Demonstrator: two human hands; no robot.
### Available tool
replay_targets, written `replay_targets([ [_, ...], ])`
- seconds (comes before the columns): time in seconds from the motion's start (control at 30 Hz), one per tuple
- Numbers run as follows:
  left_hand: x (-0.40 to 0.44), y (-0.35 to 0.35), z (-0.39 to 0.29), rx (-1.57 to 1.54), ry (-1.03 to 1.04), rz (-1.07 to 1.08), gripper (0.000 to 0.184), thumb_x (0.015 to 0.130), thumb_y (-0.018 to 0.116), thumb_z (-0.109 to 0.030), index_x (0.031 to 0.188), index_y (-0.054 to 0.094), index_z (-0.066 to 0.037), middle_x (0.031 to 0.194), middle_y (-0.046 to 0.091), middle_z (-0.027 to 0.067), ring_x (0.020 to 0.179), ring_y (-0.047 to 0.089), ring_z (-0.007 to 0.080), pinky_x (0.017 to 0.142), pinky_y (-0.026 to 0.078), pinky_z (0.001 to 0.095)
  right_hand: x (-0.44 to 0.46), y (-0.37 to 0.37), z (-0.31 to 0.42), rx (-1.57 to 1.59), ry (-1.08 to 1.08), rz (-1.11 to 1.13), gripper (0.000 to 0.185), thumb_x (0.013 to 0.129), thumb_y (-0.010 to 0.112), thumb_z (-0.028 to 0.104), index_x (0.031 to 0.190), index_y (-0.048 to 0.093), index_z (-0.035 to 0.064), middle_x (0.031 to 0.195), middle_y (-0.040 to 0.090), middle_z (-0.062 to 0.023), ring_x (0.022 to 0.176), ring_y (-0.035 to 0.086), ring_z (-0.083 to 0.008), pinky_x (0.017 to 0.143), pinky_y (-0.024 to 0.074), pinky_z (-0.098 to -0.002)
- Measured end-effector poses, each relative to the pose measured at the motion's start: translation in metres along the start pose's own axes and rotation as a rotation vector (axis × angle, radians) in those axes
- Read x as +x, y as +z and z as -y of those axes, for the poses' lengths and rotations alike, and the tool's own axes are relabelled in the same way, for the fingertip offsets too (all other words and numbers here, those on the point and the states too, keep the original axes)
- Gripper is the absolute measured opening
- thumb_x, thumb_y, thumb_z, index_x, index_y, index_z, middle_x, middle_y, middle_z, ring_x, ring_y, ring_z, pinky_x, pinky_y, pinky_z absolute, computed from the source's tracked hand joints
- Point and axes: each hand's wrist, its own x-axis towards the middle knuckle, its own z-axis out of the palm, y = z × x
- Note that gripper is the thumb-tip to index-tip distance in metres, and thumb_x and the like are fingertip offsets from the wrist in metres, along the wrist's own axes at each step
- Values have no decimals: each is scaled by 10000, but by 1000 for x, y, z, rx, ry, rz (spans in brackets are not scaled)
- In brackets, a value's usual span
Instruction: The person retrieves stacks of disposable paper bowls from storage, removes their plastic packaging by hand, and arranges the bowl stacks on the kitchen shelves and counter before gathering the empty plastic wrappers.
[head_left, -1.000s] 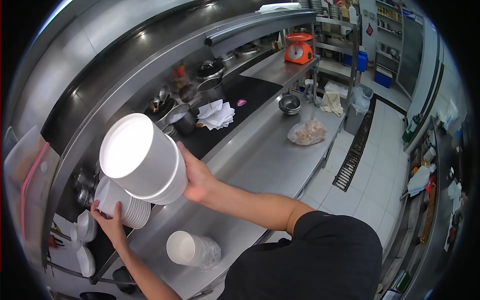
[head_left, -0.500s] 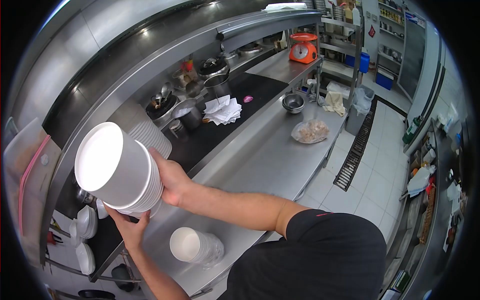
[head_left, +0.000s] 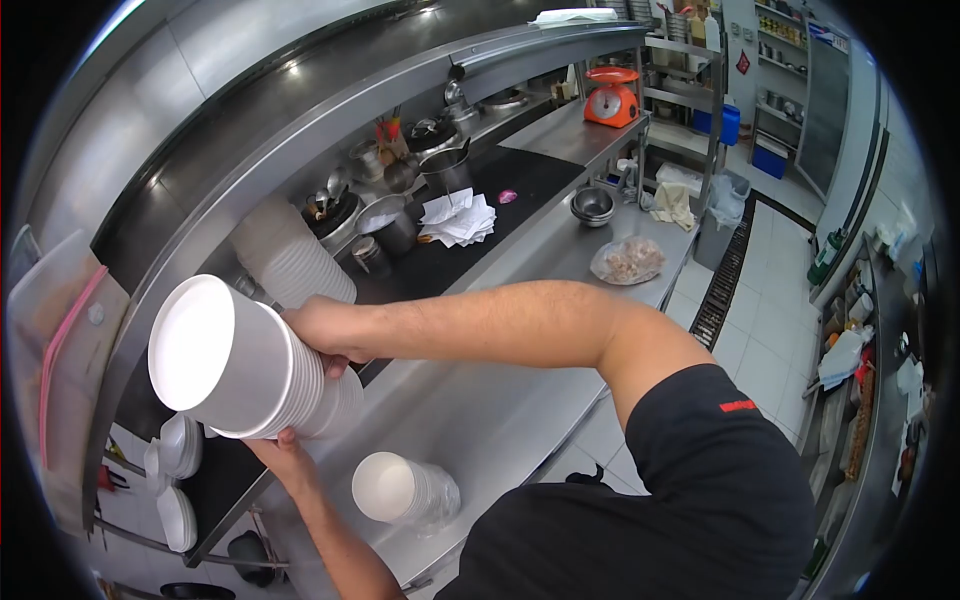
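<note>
Item, nested white tubs (head_left: 235, 365): one stack, lying tilted in the air over the near end of the steel counter (head_left: 490, 420), its closed end facing left.
Right hand (head_left: 325, 332): gripping the stack's upper side, fingers curling around the rims.
Left hand (head_left: 283, 455): grasping the stack from below, thumb pressing near the rims.
Second stack of tubs (head_left: 305, 260): leaning just behind the held one, on the black surface (head_left: 545, 180).
Small white cups (head_left: 400, 488): one nested stack, partly wrapped in clear plastic, lying on the counter below the right forearm.
White papers (head_left: 458, 218): a loose pile, lying on the black surface near a pink item (head_left: 508, 196).
Metal bowls (head_left: 592, 205): nested, sitting on the counter near a clear bag (head_left: 628, 261) of pale pieces.
Orange scale (head_left: 611, 98): standing at the far end.
</note>
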Motion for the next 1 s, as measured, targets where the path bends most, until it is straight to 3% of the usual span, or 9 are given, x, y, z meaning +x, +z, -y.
replay_targets([
  [0.27,-2,2,27,-17,3,-2,1243,861,715,-771,1618,200,69,1575,404,242,1435,446,330,1216,299,478,23,-11,16,-463,39,-24,478,1066,376,294,1050,686,-69,777,733,-203,531,708,-258,482,572,-394],
  [0.37,-6,4,35,-2,-44,18,1215,871,725,-745,1626,202,50,1577,413,236,1435,449,324,1216,305,464,41,-15,-9,-833,-152,-140,399,1052,437,279,1061,677,-40,877,751,-219,674,749,-312,647,601,-458],
  [0.47,-7,6,32,-28,-63,-4,1142,906,744,-670,1627,209,37,1568,424,228,1429,451,320,1216,306,448,42,-9,-46,-797,-520,-372,309,1038,485,242,1088,663,-4,1007,763,-203,899,756,-359,816,574,-508],
  [0.5,-8,6,39,-29,-105,3,1112,920,746,-638,1626,211,35,1567,423,228,1427,452,319,1217,304,443,34,-9,-49,-684,-432,-322,313,1060,490,250,1187,673,30,1156,747,-192,1118,705,-378,967,525,-502],
  [0.57,-10,0,53,-12,-194,12,1054,948,750,-574,1624,216,32,1567,419,228,1423,452,317,1219,300,434,19,-4,-76,-423,-566,-331,356,1069,512,260,1298,637,18,1254,703,-224,1194,675,-378,1016,513,-478],
  [0.6,-15,6,56,-46,-150,5,959,991,741,-455,1618,213,40,1559,420,236,1416,454,322,1222,295,434,14,1,-91,-287,-631,-315,390,1073,523,264,1354,619,11,1304,681,-240,1232,660,-377,1041,508,-466],
  [0.67,-19,15,40,146,-118,14,891,1020,705,-337,1635,184,43,1581,398,244,1448,418,323,1231,282,428,8,11,-122,-223,-720,-281,567,1065,587,289,1520,466,-28,1494,533,-282,1395,535,-409,1159,428,-458],
  [0.8,-15,5,33,122,-178,146,921,1001,732,-321,1632,176,55,1583,420,249,1447,446,316,1222,317,405,3,27,-137,-545,-851,-380,847,988,715,331,1567,297,-124,1571,401,-356,1464,417,-497,1232,340,-491],
  [1.0,-8,-17,30,139,-228,197,914,977,751,-201,1646,171,28,1585,433,242,1435,486,320,1202,375,419,18,35,-128,-551,-811,-255,897,964,748,288,1581,248,-130,1593,368,-358,1494,380,-499,1245,331,-501],
])
